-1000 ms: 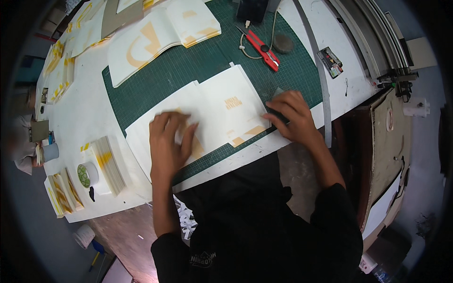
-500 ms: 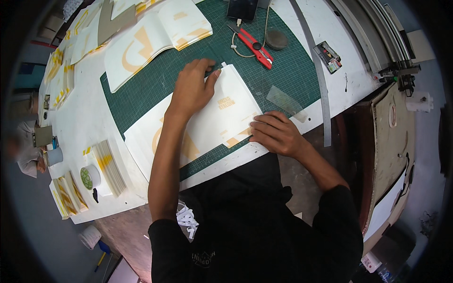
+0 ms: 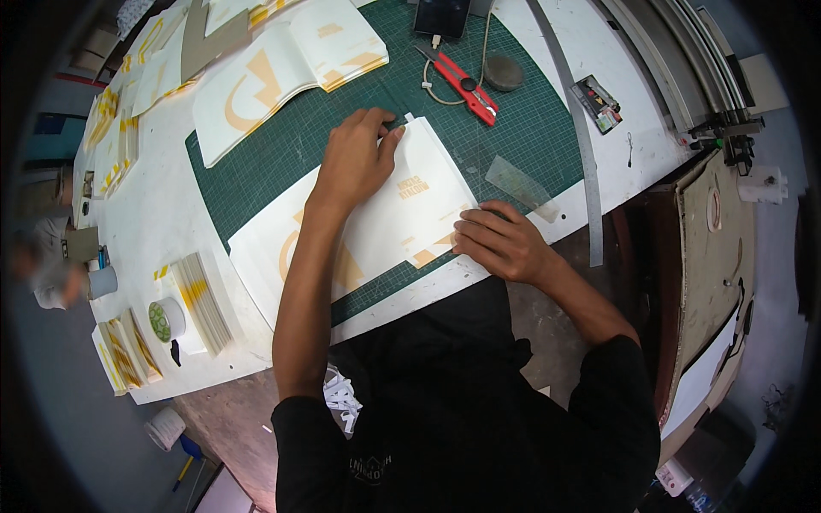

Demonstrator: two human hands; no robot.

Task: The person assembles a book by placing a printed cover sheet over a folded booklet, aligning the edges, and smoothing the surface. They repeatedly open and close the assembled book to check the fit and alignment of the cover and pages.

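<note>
A white paper sheet with pale orange print lies folded over on the green cutting mat, its near end reaching the table edge. My left hand is closed at the far edge of the sheet, thumb on the paper and curled fingers just past the edge. Beside the thumb, a small white tab sticks out at the far corner. My right hand has its fingers closed on the right edge near the close corner; its thumb is hidden.
Beyond my hands lie a red utility knife, a dark round weight and a phone on a cable. A metal ruler lies to the right. Open printed sheets and booklet stacks stand left. Another person is at far left.
Both hands keep their places on the sheet, with the left fingers shifting only slightly. The whole view has moved a little. The person at far left has moved slightly.
</note>
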